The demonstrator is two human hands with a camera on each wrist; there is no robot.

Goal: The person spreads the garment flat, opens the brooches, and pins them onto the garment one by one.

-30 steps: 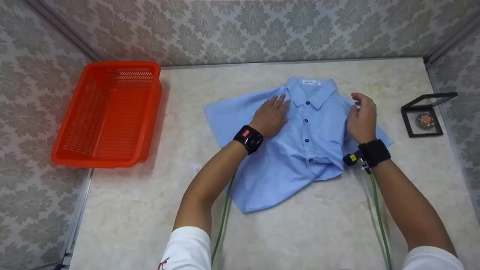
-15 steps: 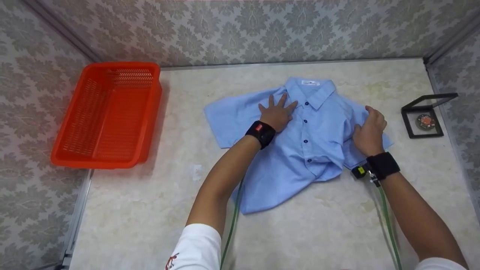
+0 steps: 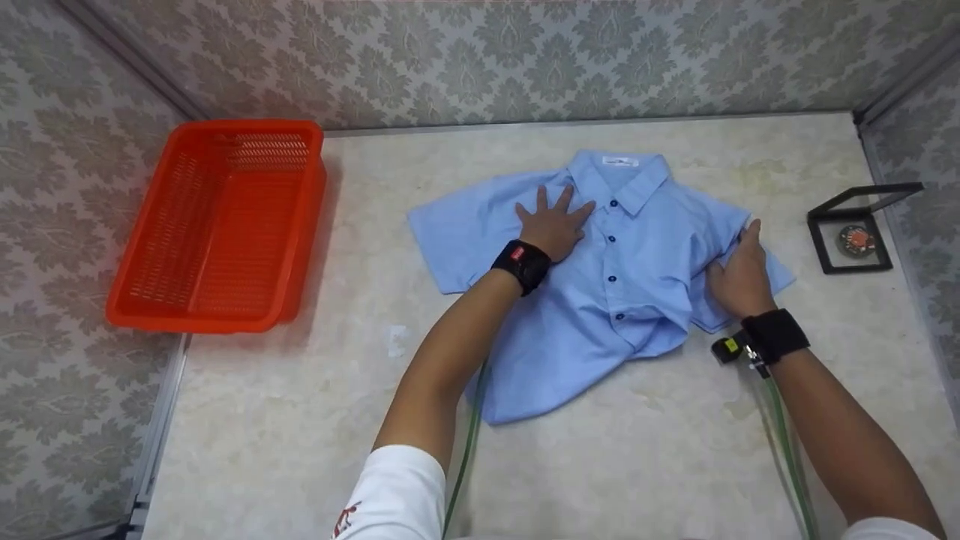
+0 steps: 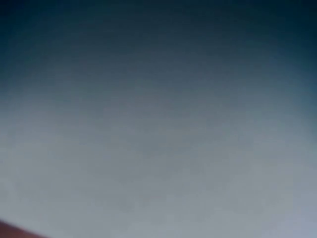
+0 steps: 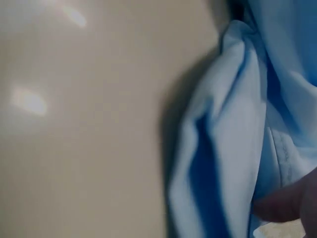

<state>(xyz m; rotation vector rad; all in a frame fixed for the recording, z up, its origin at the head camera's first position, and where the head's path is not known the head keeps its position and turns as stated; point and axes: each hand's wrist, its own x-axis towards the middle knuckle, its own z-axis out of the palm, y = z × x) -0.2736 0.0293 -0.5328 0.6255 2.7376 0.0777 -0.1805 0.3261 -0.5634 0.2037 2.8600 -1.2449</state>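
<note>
A red basket (image 3: 247,240) sits on the table (image 3: 330,420), at the far left. Next, the left arm (image 3: 431,367) reaches up and in, with a black band (image 3: 523,264) on the wrist. The left hand (image 3: 553,231) lies on the blue shirt (image 3: 649,247), its fingers spread wide, beside the row of buttons and just below the collar. The shirt lies front side up in the middle of the table, with some wrinkles near the bottom. The right hand (image 3: 741,274) is over the sleeve (image 3: 721,215) on the right side. One finger points up along the sleeve's edge and the thumb points to the buttons. I cannot tell if it is pinching the cloth. At the far right is a small black box (image 3: 820,251) with its lid up.

One second ago, the left hand was a bit lower, with its fingers closer together. Now they are spread more. The right hand was higher up and closer to the collar. Now that sleeve lies flatter and shows more.
</note>
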